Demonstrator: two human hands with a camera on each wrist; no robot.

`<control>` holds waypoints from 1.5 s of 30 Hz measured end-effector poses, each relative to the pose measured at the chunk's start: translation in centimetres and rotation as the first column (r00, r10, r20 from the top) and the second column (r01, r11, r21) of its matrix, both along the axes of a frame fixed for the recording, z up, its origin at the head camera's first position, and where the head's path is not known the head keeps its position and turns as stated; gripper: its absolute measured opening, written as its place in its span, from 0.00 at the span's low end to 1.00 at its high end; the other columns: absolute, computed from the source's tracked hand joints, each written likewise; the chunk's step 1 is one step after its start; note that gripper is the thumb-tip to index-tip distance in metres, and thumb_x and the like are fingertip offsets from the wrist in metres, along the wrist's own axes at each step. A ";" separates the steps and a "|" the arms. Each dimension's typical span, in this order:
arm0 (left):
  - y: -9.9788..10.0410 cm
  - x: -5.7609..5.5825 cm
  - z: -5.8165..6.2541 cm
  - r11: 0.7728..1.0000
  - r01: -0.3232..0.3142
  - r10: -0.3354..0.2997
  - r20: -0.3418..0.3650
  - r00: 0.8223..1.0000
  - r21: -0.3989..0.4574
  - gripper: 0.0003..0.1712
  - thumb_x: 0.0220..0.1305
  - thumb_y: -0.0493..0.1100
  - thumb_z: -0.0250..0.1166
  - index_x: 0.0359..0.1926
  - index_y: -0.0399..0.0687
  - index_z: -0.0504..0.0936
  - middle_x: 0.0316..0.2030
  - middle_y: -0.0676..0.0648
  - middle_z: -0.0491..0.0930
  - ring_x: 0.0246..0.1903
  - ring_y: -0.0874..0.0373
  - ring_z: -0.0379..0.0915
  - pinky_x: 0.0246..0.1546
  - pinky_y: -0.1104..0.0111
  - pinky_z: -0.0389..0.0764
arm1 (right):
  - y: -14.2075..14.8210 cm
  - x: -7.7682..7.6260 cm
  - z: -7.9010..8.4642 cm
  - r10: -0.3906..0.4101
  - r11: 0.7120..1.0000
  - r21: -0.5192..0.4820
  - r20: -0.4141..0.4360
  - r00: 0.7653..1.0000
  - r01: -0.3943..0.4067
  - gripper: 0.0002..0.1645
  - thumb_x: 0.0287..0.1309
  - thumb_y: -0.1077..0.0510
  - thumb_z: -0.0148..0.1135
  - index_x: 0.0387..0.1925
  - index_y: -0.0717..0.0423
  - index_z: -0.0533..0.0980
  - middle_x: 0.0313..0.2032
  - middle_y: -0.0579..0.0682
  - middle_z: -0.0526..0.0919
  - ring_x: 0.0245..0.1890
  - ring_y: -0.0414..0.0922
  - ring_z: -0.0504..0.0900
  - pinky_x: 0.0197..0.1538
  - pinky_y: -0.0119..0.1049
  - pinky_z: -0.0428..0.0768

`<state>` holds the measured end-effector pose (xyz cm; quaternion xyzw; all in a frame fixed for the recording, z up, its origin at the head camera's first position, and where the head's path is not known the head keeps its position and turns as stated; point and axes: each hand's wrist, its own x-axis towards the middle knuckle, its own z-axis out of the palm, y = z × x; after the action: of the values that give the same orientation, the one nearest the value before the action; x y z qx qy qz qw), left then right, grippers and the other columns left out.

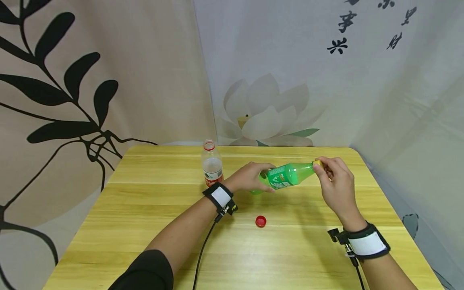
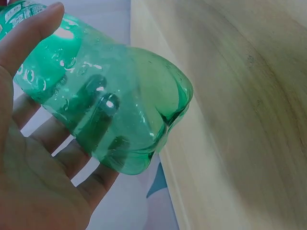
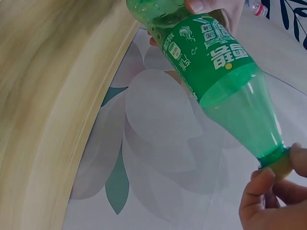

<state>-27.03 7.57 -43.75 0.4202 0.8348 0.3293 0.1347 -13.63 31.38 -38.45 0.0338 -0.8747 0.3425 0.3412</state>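
Note:
A green plastic bottle point(image 1: 290, 175) with a green label is held tilted above the table, its neck toward the right. My left hand point(image 1: 251, 177) grips it around the lower body, fingers on one side and thumb on the other, as the left wrist view shows. At the neck, my right hand point(image 1: 337, 183) pinches the yellow cap point(image 1: 317, 163) between thumb and fingers. The right wrist view shows the cap point(image 3: 280, 165) at the bottle mouth; whether it is loose I cannot tell. Some droplets or bubbles show in the green bottle point(image 2: 120, 96).
Behind my left wrist stands a clear bottle point(image 1: 212, 163) with a red-and-white label and no cap on its mouth. A red cap point(image 1: 260, 221) lies on the wooden table point(image 1: 145, 225). Cables run from both wrist cameras. A printed curtain point(image 1: 163, 72) hangs beyond the table's back edge.

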 end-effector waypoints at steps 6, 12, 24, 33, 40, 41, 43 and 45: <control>0.0 0.1 0.2 1.000 0.000 -0.001 0.043 0.999 0.006 0.43 0.54 0.56 0.82 0.69 0.56 0.77 0.48 0.53 0.84 0.48 0.59 0.78 0.49 0.67 0.80 | 0.1 0.1 -0.1 0.004 1.000 -0.030 0.016 1.000 -0.004 0.14 0.70 0.64 0.65 0.51 0.71 0.82 0.38 0.59 0.78 0.33 0.34 0.68 0.37 0.17 0.66; 0.0 0.2 0.3 1.000 0.008 -0.008 0.070 0.998 0.001 0.41 0.55 0.55 0.81 0.69 0.55 0.78 0.48 0.53 0.84 0.48 0.58 0.79 0.49 0.67 0.80 | 0.3 0.2 -0.2 0.023 0.999 -0.048 0.017 1.000 -0.022 0.15 0.70 0.64 0.64 0.52 0.72 0.82 0.39 0.61 0.78 0.34 0.33 0.69 0.37 0.16 0.67; 0.2 -0.1 -0.1 0.998 0.057 -0.058 0.110 0.992 0.014 0.40 0.56 0.53 0.81 0.68 0.51 0.79 0.50 0.53 0.84 0.48 0.62 0.78 0.53 0.67 0.79 | 0.8 0.3 -0.7 0.065 0.996 -0.056 0.003 0.998 -0.064 0.13 0.69 0.67 0.64 0.52 0.70 0.83 0.38 0.58 0.78 0.33 0.34 0.68 0.37 0.17 0.67; -0.2 -0.1 -0.4 0.993 0.104 -0.112 0.212 0.971 0.049 0.39 0.57 0.53 0.81 0.68 0.48 0.78 0.52 0.54 0.86 0.49 0.65 0.80 0.57 0.67 0.79 | 0.9 0.3 -0.5 0.150 0.988 -0.038 -0.013 0.989 -0.150 0.16 0.67 0.71 0.63 0.55 0.67 0.82 0.43 0.59 0.79 0.38 0.31 0.73 0.42 0.13 0.71; -0.2 0.0 -0.3 0.994 0.106 -0.113 0.230 0.967 0.039 0.40 0.57 0.53 0.80 0.68 0.50 0.77 0.49 0.55 0.84 0.52 0.56 0.80 0.56 0.66 0.79 | 1.1 0.3 -0.4 0.177 0.983 -0.054 0.032 0.984 -0.175 0.21 0.72 0.68 0.60 0.63 0.60 0.79 0.55 0.59 0.81 0.44 0.31 0.74 0.45 0.15 0.72; -0.2 0.0 -0.2 0.994 0.101 -0.106 0.229 0.968 0.034 0.41 0.57 0.53 0.81 0.69 0.50 0.77 0.49 0.55 0.83 0.53 0.54 0.79 0.56 0.66 0.79 | 1.1 0.3 -0.4 0.163 0.985 -0.055 0.044 0.986 -0.161 0.21 0.73 0.66 0.60 0.65 0.59 0.79 0.55 0.58 0.81 0.43 0.31 0.73 0.44 0.15 0.72; -0.1 0.0 -0.2 0.995 0.092 -0.096 0.224 0.970 0.028 0.41 0.57 0.54 0.80 0.69 0.51 0.76 0.49 0.55 0.82 0.54 0.53 0.79 0.55 0.66 0.79 | 1.0 0.4 -0.4 0.127 0.991 -0.054 0.061 0.990 -0.123 0.23 0.73 0.62 0.61 0.67 0.56 0.77 0.55 0.58 0.81 0.43 0.33 0.72 0.42 0.16 0.71; 0.0 0.0 -0.1 0.996 0.088 -0.091 0.221 0.971 0.024 0.41 0.57 0.54 0.80 0.69 0.51 0.76 0.48 0.54 0.82 0.54 0.51 0.79 0.54 0.66 0.79 | 0.9 0.4 -0.3 0.079 0.996 -0.052 0.074 0.994 -0.075 0.25 0.73 0.59 0.63 0.69 0.54 0.75 0.55 0.57 0.81 0.42 0.33 0.72 0.41 0.17 0.70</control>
<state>-27.03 7.58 -43.90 0.4190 0.7925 0.3736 0.2386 -13.20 32.31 -38.71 0.0462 -0.8762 0.3781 0.2952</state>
